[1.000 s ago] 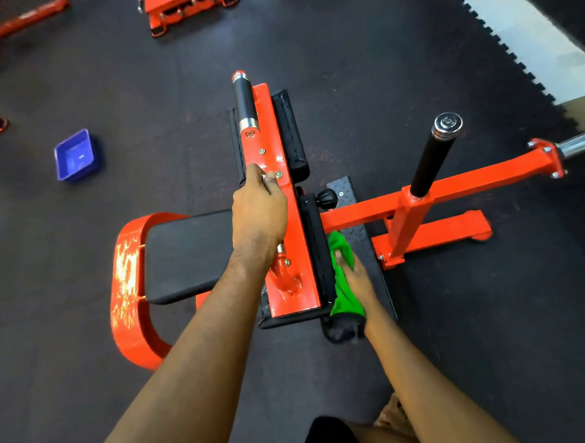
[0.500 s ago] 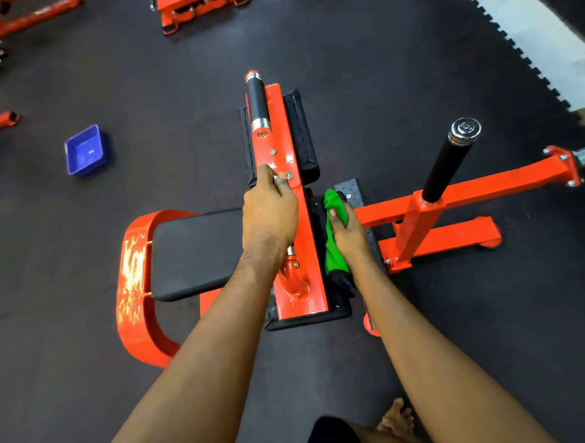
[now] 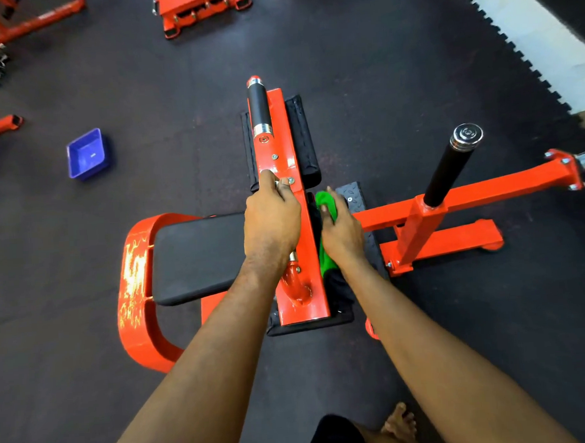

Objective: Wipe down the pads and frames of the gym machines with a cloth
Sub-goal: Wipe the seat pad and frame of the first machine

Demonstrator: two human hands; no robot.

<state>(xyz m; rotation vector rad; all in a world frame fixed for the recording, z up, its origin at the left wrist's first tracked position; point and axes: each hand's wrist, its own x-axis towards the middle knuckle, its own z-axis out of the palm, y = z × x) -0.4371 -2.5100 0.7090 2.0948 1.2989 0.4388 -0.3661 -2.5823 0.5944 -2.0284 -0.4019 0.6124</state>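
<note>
Travelling away from the body, the green cloth [image 3: 326, 202] has gone from the near end of the side pad [image 3: 338, 290] up past its middle. From the left: the blue tray [image 3: 86, 154] sits on the floor well apart from the machine. The black seat pad [image 3: 198, 256] has no hand on it. The left hand [image 3: 272, 222] stays curled over the left edge of the orange frame plate [image 3: 316, 287], steadying it. Just right of that plate, the right hand [image 3: 342, 235] grips the cloth and presses it against the side pad. Farther right stands the black-gripped post [image 3: 446, 169]. This stroke looks almost finished; the far pad, seat and frame probably remain.
</note>
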